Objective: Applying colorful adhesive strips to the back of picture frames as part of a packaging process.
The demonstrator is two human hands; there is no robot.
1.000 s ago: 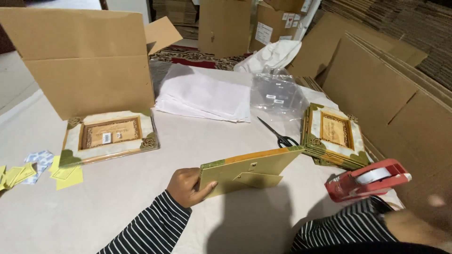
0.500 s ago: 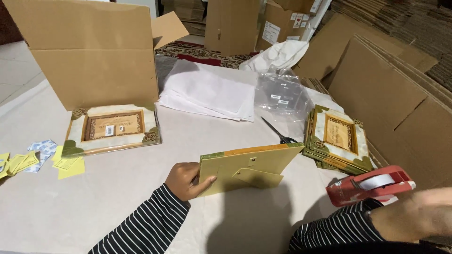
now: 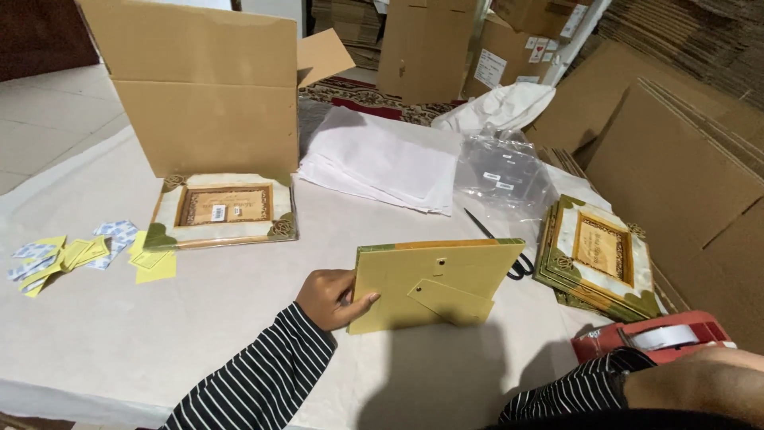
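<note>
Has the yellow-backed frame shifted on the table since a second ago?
No. The yellow-backed frame stands in the left hand, beside the frame stack as before.

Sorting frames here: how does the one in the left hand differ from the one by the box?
The held frame stands upright, yellow back showing; the frame by the box lies flat, face up. The left hand grips the first; nothing touches the second. Both are rectangular.

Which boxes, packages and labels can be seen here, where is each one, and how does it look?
Open cardboard box: back left of table, brown, flaps up.
Plastic sleeves: centre right, clear, small white stickers.
White sticker: on the flat picture frame.
Cardboard carton: far back, brown, white label.
</note>
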